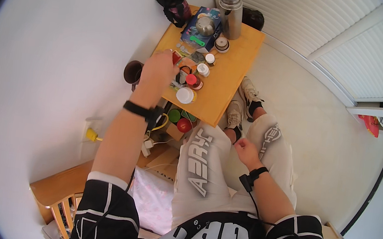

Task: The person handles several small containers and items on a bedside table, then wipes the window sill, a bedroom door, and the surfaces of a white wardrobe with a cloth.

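From here I can't tell whether my left hand (158, 69) grips the red packet (176, 57); bottles (185, 95) stand rightward, probably for easy reach. My right hand (247, 152) curls closed.

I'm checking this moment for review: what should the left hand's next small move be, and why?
Probably lift the left hand straight up, not sideways: it is at a small red object, with a red-capped bottle and white-lidded jar close on its right, which a sweep might topple. Its grip is too hidden to confirm.
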{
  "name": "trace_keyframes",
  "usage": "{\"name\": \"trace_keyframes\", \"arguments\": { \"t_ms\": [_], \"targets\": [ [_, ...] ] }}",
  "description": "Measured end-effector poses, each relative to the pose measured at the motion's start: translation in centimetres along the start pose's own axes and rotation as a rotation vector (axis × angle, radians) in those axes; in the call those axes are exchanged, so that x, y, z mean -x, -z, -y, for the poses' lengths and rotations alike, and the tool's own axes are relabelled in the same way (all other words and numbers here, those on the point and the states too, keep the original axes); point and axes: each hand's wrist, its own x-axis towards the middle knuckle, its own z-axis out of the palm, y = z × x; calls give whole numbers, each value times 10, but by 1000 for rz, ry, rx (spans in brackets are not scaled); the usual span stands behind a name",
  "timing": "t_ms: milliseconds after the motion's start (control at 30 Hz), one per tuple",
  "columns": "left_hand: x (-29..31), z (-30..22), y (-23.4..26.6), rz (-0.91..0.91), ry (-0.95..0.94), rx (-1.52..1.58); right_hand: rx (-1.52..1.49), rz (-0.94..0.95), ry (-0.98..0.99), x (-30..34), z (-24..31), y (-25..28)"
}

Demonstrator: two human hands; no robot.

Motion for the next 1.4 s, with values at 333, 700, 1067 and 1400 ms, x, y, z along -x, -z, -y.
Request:
{"name": "trace_keyframes", "arguments": {
  "t_ms": [333,700,1067,1400],
  "targets": [
    [108,-125,-100,49,-183,-5,-220,-11,-86,29,4,-4],
    [71,-103,-4,-15,-142,293,-256,-17,-134,43,-2,2],
    [-72,43,-46,22,-88,-80,-99,117,-169,36,-12,-15],
    [2,-51,-1,-228,-367,117,4,103,-146,34,-19,-17]
  ]
}}
